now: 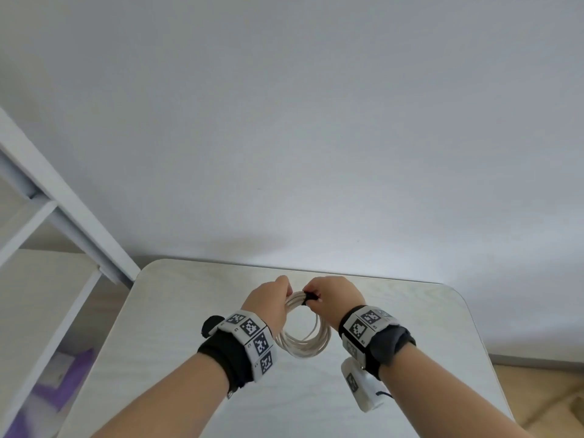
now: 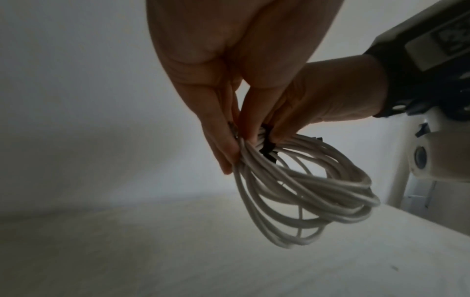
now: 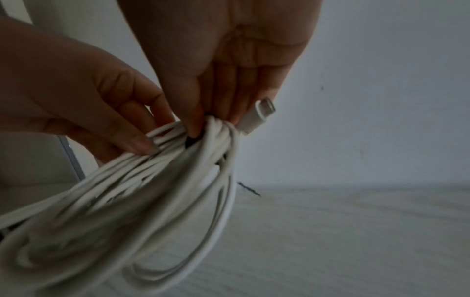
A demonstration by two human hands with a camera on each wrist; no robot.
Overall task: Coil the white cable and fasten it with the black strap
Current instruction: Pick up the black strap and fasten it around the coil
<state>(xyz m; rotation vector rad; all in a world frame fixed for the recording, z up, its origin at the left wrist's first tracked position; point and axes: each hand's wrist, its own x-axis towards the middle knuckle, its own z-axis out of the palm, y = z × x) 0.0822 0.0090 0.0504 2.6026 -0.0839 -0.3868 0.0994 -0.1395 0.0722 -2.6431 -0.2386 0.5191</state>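
Note:
The white cable [image 1: 303, 343] is wound into a coil of several loops and hangs above the table [image 1: 177, 311] between both hands. My left hand [image 1: 286, 290] pinches the top of the coil [image 2: 318, 193] between thumb and fingers. Just to its right, my right hand [image 1: 311, 298] pinches the black strap [image 1: 311, 297], which wraps the bundled loops at the top. The strap [image 2: 267, 148] shows as a dark band between the two hands' fingertips. In the right wrist view a white connector [image 3: 259, 116] sticks up beside my right fingers, and the strap [image 3: 190, 140] is mostly hidden under the thumb.
The pale table has rounded corners and stands against a plain white wall [image 1: 316, 121]. A white shelf frame [image 1: 47, 216] stands to the left, with something purple [image 1: 63, 384] low down in it.

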